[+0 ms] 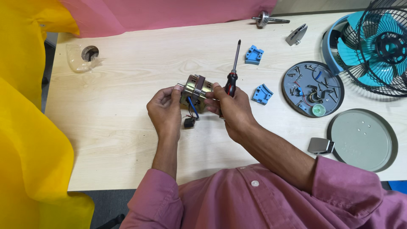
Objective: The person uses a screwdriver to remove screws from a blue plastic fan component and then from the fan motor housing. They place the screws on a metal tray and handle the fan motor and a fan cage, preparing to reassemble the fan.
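A small brass-coloured fan motor (pixel 196 87) is held above the wooden table (pixel 127 106) between both hands. My left hand (pixel 165 112) grips its left end. My right hand (pixel 231 108) steadies its right side while also holding a screwdriver (pixel 233 68) with a black and red handle, its shaft pointing up and away. Blue and red wires (pixel 193 108) hang from the motor down to a small black connector (pixel 189 123).
Two blue plastic brackets (pixel 254 55) (pixel 262 93) lie to the right. Further right are a round grey base with screws and wiring (pixel 313 88), a grey round cover (pixel 362 139), a grey clip (pixel 321 146), and a caged fan with teal blades (pixel 375 46). A cable hole (pixel 89 53) is far left.
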